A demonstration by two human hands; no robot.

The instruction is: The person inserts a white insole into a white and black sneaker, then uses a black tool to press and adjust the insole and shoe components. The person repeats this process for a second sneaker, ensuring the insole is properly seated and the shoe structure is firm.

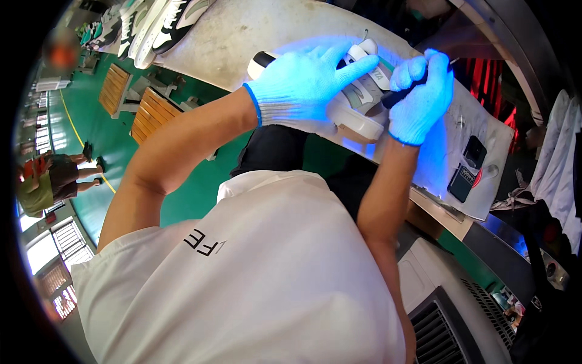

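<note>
A white and grey sneaker (364,91) lies on the worktable, with blue light over it. My left hand (303,82), in a white knit glove with a blue cuff, grips the sneaker from above, its thumb stretched along the upper. This hand covers much of the shoe's middle. My right hand (422,97), gloved alike, is closed around a dark rod-shaped tool (395,97). The tool's near end points at the sneaker's side; the rest is hidden in my fist. I cannot make out its exact kind.
The pale worktable (242,30) runs from the upper left to the right. Several sneakers (160,27) stand at its far left. A black phone-like device (467,170) lies at the right. Wooden-slatted seats (151,112) stand on the green floor, where a person (57,176) is at far left.
</note>
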